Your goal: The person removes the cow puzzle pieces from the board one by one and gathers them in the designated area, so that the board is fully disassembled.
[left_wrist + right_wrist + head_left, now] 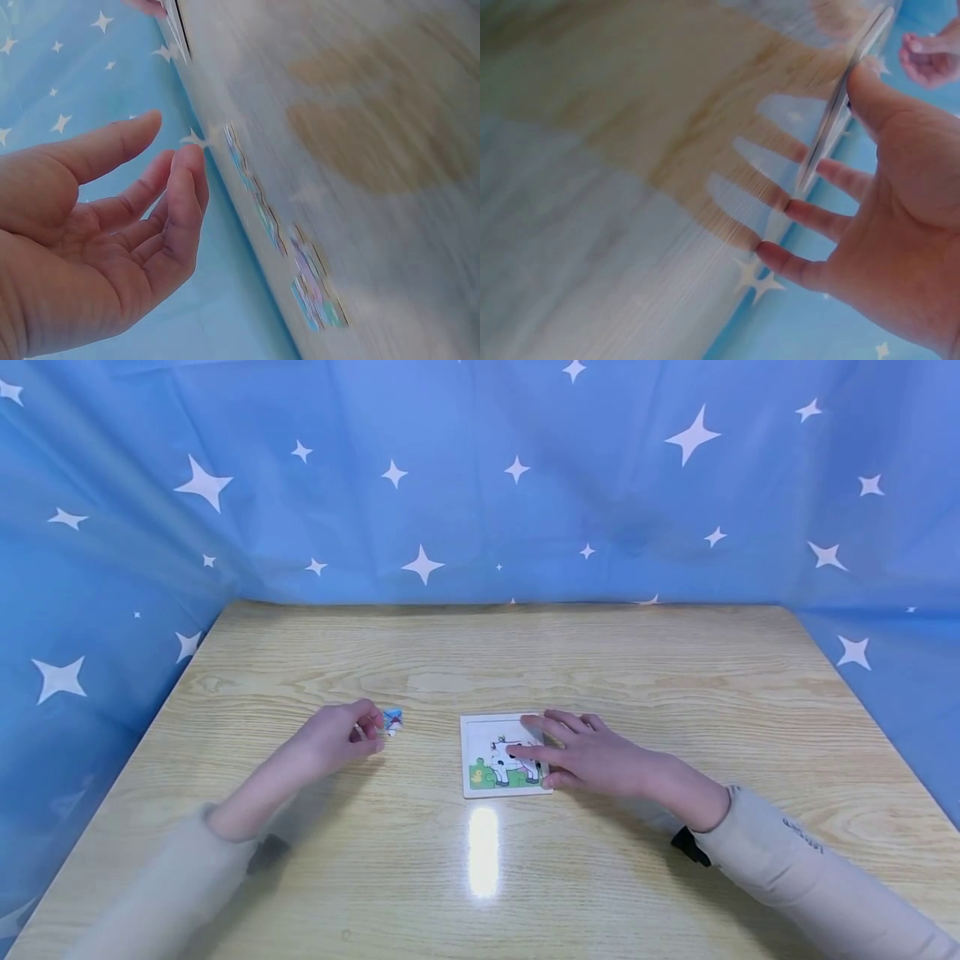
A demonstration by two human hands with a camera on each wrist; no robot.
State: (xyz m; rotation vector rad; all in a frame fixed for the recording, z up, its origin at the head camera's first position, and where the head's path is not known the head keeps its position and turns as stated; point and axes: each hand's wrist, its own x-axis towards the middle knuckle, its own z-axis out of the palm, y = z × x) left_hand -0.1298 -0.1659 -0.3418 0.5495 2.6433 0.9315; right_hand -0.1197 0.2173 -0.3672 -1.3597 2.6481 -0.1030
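Observation:
A square jigsaw tray (480,733) lies on the table, its lower part filled with joined pieces showing a white cow (504,764) on green. My right hand (592,756) rests over its right side, fingers spread; in the right wrist view the thumb touches the edge of the tray (829,127) and some fingertips reach the tabletop. To the left, my left hand (333,737) hovers beside loose puzzle pieces (393,720), fingers bent loosely. In the left wrist view a gap separates thumb and fingers, nothing is between them, and several loose pieces (315,281) lie flat beyond.
The wood-grain table (525,660) carries a bright light reflection (483,852) in front of the tray. A blue cloth (465,510) with white stars hangs behind the table and along its sides.

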